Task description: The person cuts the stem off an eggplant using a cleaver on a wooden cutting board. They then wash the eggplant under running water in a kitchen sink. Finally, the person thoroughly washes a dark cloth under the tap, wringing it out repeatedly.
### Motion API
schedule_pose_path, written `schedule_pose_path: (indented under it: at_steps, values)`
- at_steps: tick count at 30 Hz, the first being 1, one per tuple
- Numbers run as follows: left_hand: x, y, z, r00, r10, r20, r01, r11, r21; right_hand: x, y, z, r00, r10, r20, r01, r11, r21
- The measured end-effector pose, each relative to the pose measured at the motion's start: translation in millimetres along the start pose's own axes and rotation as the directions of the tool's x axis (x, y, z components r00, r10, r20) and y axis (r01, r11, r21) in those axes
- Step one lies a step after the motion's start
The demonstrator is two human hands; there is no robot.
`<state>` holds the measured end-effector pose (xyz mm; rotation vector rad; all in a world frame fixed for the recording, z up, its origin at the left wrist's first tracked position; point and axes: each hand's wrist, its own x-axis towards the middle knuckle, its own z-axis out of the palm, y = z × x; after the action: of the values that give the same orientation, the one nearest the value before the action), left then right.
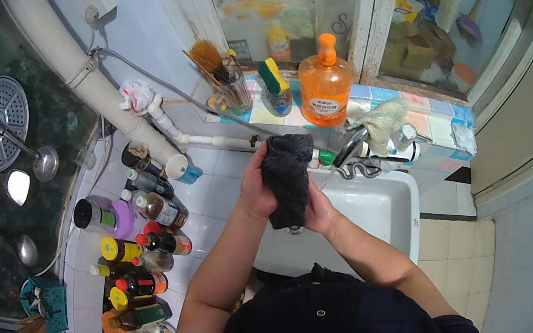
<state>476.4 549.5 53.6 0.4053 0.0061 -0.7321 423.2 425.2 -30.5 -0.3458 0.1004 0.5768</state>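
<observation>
A dark grey cloth, folded into a long strip, is held up between my two hands above the white sink. My left hand grips its left edge, the fingers passing behind it. Lower on the opposite edge, my right hand closes on the cloth, its fingers partly hidden. Just right of the cloth is the metal faucet, with a pale rag draped by it. A green-capped tube lies between faucet and cloth.
On the tiled ledge stand an orange pump bottle, a yellow-green sponge on a glass, and a brush in a jar. Several sauce bottles and a paper cup crowd the left counter. Ladles hang on the wall.
</observation>
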Motion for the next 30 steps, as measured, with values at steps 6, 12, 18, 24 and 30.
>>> schedule_pose_path:
  at_steps: [6,12,18,24,30]
  values:
    - [10,29,-15,0.978,0.157,-0.136,-0.040,0.785,0.618,2,-17,63,0.988,-0.102,0.115,0.085,0.987,0.137]
    - [24,58,35,0.832,0.468,0.297,0.057,-0.605,0.794,13,-32,92,0.875,-0.410,-0.256,0.443,0.892,0.087]
    - [98,85,85,0.625,0.083,0.776,-0.520,-0.697,0.493,32,-62,118,0.660,-0.688,-0.303,0.734,0.677,0.062]
    - [155,83,115,0.647,-0.060,0.760,-0.552,-0.725,0.412,47,-100,137,0.498,-0.809,-0.312,0.863,0.498,0.085]
    - [163,80,112,0.665,-0.025,0.747,-0.544,-0.700,0.462,62,-120,128,0.431,-0.834,-0.344,0.901,0.422,0.104]
